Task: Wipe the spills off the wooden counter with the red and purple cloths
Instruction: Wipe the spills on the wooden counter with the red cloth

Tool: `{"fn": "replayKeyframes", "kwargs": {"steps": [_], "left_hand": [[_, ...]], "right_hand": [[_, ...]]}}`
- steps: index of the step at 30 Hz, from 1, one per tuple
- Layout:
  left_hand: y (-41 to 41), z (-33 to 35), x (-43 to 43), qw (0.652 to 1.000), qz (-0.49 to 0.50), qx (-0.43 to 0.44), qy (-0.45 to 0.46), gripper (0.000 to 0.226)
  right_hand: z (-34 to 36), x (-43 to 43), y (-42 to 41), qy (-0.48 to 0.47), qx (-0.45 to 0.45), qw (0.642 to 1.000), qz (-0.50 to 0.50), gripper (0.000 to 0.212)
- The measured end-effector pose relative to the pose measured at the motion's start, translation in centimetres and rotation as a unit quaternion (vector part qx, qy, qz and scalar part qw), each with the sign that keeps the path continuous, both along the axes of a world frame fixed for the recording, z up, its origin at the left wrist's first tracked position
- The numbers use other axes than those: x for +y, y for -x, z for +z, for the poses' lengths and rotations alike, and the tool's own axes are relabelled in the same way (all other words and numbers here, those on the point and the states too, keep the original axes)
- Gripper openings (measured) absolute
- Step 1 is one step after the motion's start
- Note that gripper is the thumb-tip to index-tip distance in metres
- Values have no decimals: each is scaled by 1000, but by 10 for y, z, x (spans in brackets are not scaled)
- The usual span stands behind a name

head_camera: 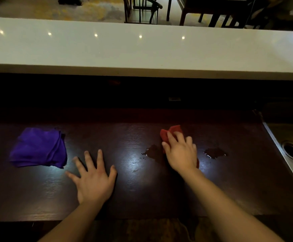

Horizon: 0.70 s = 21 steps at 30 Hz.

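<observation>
On the dark wooden counter my right hand presses down on the red cloth, which sticks out beyond my fingers. One wet spill lies just left of that hand, touching the cloth's edge. A second spill lies to its right, apart from the cloth. The purple cloth lies folded at the left, untouched. My left hand rests flat on the wood with fingers spread, a short way right of the purple cloth.
A steel sink with a drain is set into the counter at the right edge. A raised white ledge runs along the back. Dark chairs and a table stand beyond it.
</observation>
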<state>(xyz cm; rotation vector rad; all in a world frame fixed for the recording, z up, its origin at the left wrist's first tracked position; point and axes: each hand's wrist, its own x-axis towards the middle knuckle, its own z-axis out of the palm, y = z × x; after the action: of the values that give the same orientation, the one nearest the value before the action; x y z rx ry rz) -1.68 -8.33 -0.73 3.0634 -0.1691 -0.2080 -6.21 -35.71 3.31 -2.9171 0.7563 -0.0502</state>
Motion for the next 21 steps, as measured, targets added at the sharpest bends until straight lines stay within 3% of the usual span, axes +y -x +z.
{"fn": "replayKeyframes", "kwargs": {"steps": [7, 16, 21], "left_hand": [[-1, -2, 1, 1000, -15, -4, 4, 83], [1, 4, -2, 1000, 1, -2, 21, 76], [0, 4, -1, 1000, 5, -3, 23, 74]], "right_hand": [[-18, 16, 71, 46, 14, 992, 118, 62], [-14, 4, 14, -63, -18, 998, 15, 65], [-15, 57, 63, -94, -28, 992, 74, 73]]}}
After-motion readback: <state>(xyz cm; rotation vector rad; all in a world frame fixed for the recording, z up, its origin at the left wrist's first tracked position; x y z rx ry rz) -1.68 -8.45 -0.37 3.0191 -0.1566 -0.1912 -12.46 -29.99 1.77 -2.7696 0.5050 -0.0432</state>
